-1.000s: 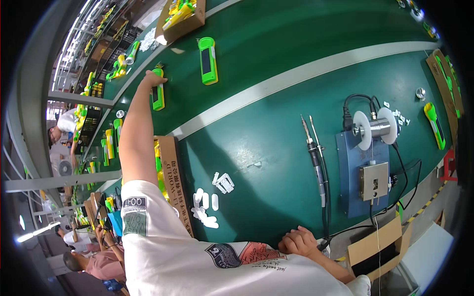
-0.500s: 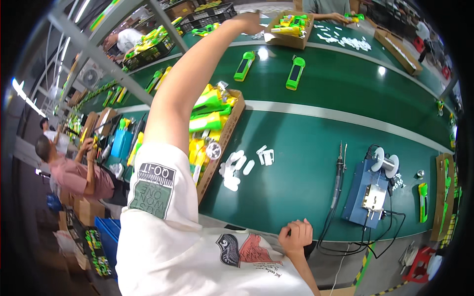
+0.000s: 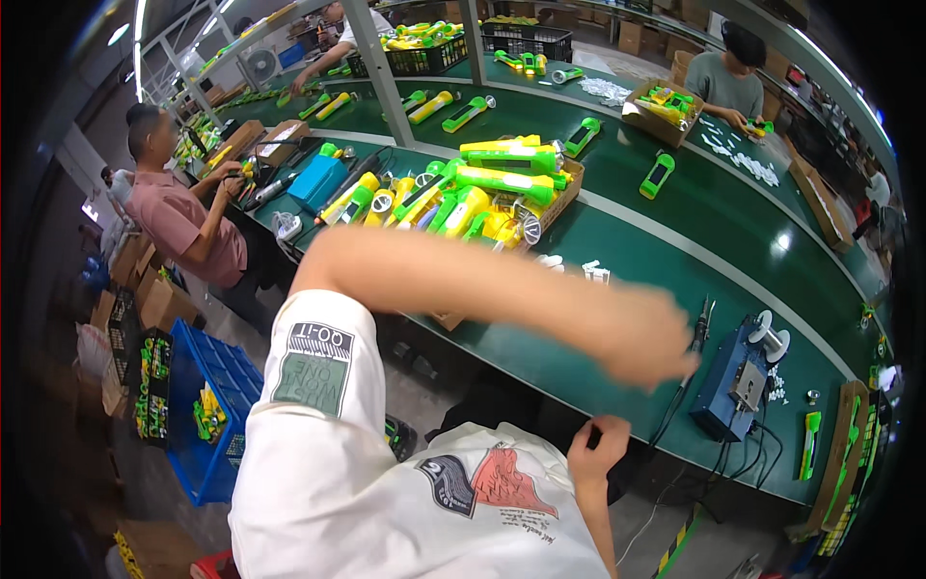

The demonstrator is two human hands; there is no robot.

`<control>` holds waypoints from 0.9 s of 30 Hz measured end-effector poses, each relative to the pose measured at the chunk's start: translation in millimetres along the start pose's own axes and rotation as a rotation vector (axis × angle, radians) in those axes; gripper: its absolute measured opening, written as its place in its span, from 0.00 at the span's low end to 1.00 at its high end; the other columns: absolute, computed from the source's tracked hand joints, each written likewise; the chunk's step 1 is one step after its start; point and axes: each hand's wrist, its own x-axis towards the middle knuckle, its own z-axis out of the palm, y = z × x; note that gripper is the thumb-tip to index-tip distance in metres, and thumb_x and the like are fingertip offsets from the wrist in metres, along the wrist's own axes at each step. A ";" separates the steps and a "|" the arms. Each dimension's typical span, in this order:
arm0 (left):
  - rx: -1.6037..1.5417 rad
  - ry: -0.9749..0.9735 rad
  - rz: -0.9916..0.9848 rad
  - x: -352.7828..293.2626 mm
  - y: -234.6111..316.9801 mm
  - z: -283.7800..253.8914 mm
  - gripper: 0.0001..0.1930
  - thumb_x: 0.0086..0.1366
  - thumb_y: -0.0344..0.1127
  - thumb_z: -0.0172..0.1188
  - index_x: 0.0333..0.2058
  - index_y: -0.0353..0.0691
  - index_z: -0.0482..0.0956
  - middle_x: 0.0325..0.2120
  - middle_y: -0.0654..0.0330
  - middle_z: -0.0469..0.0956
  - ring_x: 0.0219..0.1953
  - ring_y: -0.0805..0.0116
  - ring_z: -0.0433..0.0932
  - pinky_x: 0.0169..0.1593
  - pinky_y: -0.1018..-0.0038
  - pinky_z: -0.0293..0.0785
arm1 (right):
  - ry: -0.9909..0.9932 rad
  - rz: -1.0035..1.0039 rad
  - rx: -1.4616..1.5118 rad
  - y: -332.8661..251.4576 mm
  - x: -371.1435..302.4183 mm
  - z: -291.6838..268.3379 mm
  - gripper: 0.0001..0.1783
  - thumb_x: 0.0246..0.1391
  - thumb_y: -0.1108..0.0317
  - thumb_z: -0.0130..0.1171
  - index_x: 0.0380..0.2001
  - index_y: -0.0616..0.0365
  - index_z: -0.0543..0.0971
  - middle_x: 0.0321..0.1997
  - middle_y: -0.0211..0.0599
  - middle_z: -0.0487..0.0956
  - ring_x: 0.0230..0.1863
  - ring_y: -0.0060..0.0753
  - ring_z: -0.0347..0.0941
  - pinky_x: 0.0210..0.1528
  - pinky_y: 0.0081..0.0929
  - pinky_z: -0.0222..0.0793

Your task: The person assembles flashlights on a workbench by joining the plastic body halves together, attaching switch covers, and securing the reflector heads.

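left hand [image 3: 641, 333] blurred near soldering iron [image 3: 696, 333].

Mount: I see through one head-worn fisheye only, the left of the pair.
Facing: it looks down and leftward over my white-shirted shoulder [image 3: 328, 463], across the green desk [image 3: 675, 241].
Nearness: my left arm [image 3: 482, 289] sweeps close beneath the lens, blurred; the desk sits near, other workers further off.
Distortion: desk edges curve toward the dark rim.
Shared view: no second picture to compare.
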 end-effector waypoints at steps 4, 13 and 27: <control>-0.662 -0.179 0.152 -47.9 69.5 118.9 0.16 0.63 0.43 0.53 0.35 0.32 0.72 0.29 0.44 0.77 0.33 0.43 0.77 0.36 0.53 0.73 | -0.183 0.000 0.135 4.5 -38.9 -7.5 0.05 0.41 0.75 0.59 0.26 0.59 0.75 0.21 0.39 0.73 0.23 0.44 0.70 0.26 0.36 0.65; -0.613 0.257 -0.825 -100.8 55.3 357.0 0.22 0.64 0.42 0.52 0.53 0.35 0.69 0.51 0.42 0.70 0.50 0.43 0.73 0.52 0.55 0.69 | -0.285 0.521 -0.531 102.8 -107.4 -65.3 0.22 0.42 0.68 0.61 0.41 0.70 0.74 0.50 0.59 0.71 0.55 0.62 0.63 0.58 0.51 0.58; -0.393 -0.175 0.416 103.8 148.2 320.7 0.15 0.56 0.39 0.57 0.41 0.38 0.78 0.37 0.49 0.79 0.45 0.50 0.77 0.49 0.49 0.69 | -0.533 0.693 -0.833 249.8 -137.3 -107.2 0.29 0.49 0.59 0.55 0.53 0.65 0.71 0.58 0.60 0.69 0.58 0.66 0.63 0.62 0.50 0.55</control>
